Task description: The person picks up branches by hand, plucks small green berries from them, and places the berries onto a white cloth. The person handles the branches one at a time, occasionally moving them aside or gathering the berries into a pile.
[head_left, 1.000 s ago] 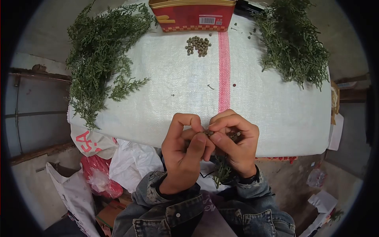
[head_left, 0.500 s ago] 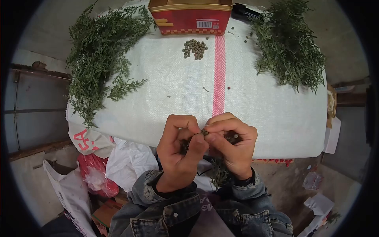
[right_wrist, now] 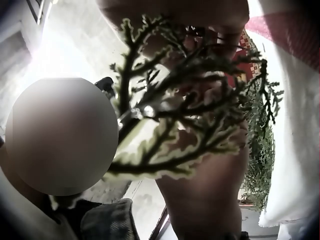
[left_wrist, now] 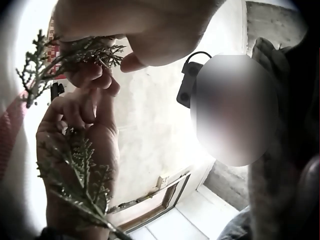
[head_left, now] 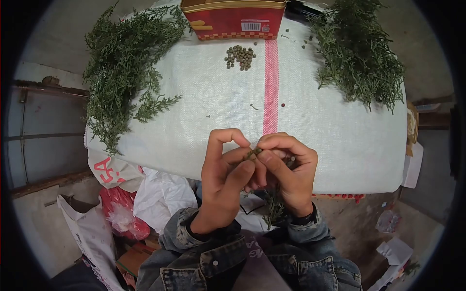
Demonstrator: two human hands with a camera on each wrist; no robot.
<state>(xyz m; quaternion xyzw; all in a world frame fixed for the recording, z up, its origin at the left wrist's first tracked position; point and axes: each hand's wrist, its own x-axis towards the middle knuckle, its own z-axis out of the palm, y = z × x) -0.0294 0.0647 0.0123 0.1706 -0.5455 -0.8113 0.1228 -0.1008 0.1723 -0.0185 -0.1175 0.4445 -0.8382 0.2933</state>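
Note:
Both hands meet close over the near edge of a white woven sack (head_left: 228, 104). My right hand (head_left: 293, 169) pinches a small green piece (head_left: 252, 153) between thumb and index finger. An evergreen sprig (head_left: 274, 208) with scaly leaves hangs below that palm, and a round berry (head_left: 291, 159) shows among its fingers. My left hand (head_left: 221, 177) has its index finger bent, its tip apart from the thumb. In the left wrist view its other fingers curl round leafy evergreen twigs (left_wrist: 37, 70). Beyond the hands lies a pile of brownish-green berries (head_left: 245, 60).
A red tin box (head_left: 238, 24) stands at the far edge. Heaps of evergreen branches lie left (head_left: 121, 72) and right (head_left: 359, 58), with a black object (head_left: 301, 9) near the right heap. A dark red berry (head_left: 283, 105) and stem bits are scattered about. Plastic bags (head_left: 162, 196) sit below left.
The left index finger has lifted from the thumb, opening a gap where both met at the small piece. The right hand keeps its pinch. The berry pile looks the same.

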